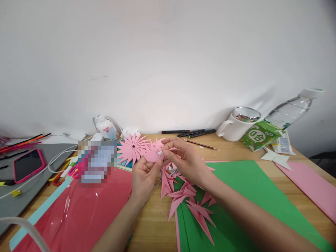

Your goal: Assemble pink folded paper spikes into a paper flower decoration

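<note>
Fingers [174,157] partly hide the pink folded paper [151,152].

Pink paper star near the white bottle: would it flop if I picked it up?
The pink paper star is probably light, being folded paper. Its radiating folds may keep it fairly stiff, but its thin tips could bend.
</note>
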The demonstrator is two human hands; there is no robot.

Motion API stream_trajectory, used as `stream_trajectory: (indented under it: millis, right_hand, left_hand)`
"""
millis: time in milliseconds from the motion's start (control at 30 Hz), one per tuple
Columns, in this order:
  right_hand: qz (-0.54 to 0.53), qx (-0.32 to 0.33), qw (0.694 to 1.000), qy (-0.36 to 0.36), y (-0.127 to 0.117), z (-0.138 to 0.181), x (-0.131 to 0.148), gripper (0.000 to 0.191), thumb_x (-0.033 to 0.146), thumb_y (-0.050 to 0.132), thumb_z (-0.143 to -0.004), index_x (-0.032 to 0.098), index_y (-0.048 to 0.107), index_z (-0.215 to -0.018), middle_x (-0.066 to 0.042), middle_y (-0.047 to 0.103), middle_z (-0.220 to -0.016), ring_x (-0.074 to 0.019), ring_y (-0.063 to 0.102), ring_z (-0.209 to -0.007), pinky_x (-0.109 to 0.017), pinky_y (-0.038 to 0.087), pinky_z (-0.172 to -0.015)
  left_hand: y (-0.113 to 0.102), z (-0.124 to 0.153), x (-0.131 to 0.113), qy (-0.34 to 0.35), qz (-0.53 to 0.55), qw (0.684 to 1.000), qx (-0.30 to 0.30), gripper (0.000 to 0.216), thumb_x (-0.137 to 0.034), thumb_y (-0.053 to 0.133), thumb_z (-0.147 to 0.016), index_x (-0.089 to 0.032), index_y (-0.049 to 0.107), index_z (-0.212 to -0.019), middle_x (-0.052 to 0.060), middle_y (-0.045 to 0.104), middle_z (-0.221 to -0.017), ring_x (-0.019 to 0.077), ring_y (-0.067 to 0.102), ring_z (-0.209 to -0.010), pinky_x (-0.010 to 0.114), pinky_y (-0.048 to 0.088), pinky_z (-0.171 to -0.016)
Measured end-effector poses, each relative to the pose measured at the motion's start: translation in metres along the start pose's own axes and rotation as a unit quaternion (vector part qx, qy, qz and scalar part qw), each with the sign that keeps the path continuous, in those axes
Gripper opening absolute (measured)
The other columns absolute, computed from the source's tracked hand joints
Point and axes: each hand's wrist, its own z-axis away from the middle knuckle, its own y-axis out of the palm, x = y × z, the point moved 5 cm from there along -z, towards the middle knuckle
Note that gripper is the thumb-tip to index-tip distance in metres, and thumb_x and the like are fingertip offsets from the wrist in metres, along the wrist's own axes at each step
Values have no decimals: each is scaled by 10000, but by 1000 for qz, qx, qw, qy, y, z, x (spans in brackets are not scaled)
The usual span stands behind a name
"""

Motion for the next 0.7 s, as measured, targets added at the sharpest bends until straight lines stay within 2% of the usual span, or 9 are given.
stream_trajectory:
  millis: [100, 200, 267, 400, 500, 633, 700]
  right_hand:
    - [31, -23, 999, -12, -7, -1, 9, 186, 330, 547, -815, 170, 603, -737, -30, 607, -752, -121, 580, -662, -246, 504, -583]
    - [-25, 10, 999, 43, -9, -2, 11, 299, 408, 535, -814, 157, 577, -657, 6, 577, -552, -87, 529, -483, -208, 457, -460]
    - [-65, 35, 995, 68, -8, -1, 10, 301, 430, 604, -758, 147, 592, -656, -1, 599, -568, -88, 544, -493, -212, 468, -474]
    - [-77, 45, 994, 67, -7, 0, 5, 236, 367, 701, -676, 139, 642, -695, -11, 632, -629, -93, 557, -543, -216, 450, -497]
    - [-73, 41, 994, 67, -6, 0, 2, 192, 322, 704, -677, 141, 654, -711, -10, 642, -647, -91, 557, -536, -215, 432, -483]
    - [-92, 59, 993, 38, -1, -1, 4, 178, 301, 694, -698, 149, 611, -738, -5, 627, -687, -122, 611, -633, -258, 494, -603]
    - [-48, 51, 998, 9, 0, -1, 5, 141, 284, 642, -753, 158, 584, -728, -7, 605, -706, -132, 615, -663, -281, 502, -641]
  left_hand:
    - [1, -1, 0, -7, 3, 1000, 11, 221, -236, 671, -726, -150, 621, -924, 25, 713, -730, 158, 676, -660, 277, 524, -693]
    - [-2, -1, 0, 4, -26, 1000, -15, 214, -246, 676, -720, -141, 624, -899, 65, 727, -836, 194, 689, -757, 308, 523, -768]
    - [-5, -1, -1, 19, -49, 998, -36, 197, -253, 680, -716, -143, 623, -869, 64, 730, -825, 197, 691, -752, 305, 532, -752]
    - [-7, 0, -2, 28, -69, 996, -52, 181, -258, 685, -711, -151, 615, -839, 46, 729, -781, 182, 689, -707, 290, 547, -700]
    - [-8, 0, -1, 26, -77, 995, -61, 169, -260, 693, -702, -149, 609, -798, 34, 725, -740, 160, 682, -659, 271, 547, -681]
    - [-8, 0, -1, 19, -75, 995, -58, 202, -271, 701, -691, -142, 617, -821, 31, 719, -699, 160, 677, -640, 272, 545, -682]
    - [-6, 0, -1, 17, -70, 996, -47, 225, -281, 700, -690, -134, 622, -841, 42, 721, -706, 169, 682, -657, 277, 543, -693]
